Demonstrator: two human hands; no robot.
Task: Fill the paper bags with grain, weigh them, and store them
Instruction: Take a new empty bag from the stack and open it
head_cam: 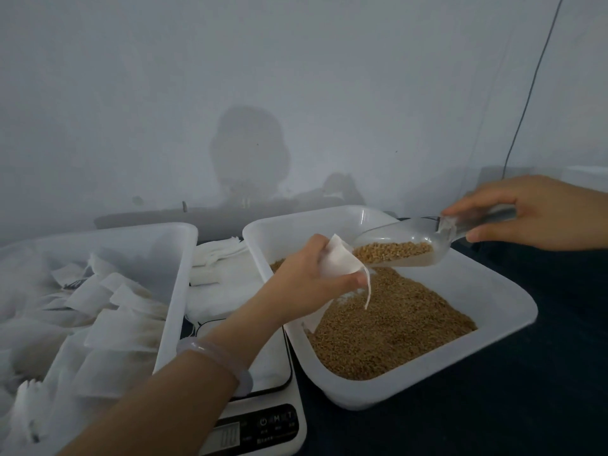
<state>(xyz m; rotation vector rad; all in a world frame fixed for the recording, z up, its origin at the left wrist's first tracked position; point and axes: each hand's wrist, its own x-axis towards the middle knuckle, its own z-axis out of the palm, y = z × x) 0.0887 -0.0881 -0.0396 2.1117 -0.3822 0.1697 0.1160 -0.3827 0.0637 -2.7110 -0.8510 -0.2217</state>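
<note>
The left hand pinches a small white paper bag near its mouth, fingers and thumb curled round the paper, above the far left part of the white tray. The bag's drawstring dangles toward the grain lying in the tray. The right hand grips the handle of a clear plastic scoop — thumb beneath, fingers curled over the top — and the scoop, partly loaded with grain, lies nearly level with its lip at the bag's opening. The tray sits on the right half of the dark surface. At the front edge, just left of the tray, stands a digital scale, and the left forearm crosses over its platform. Behind the scale lies a stack of empty bags, and along the left edge a white bin holds piled bags. A pale bracelet circles the left wrist.
</note>
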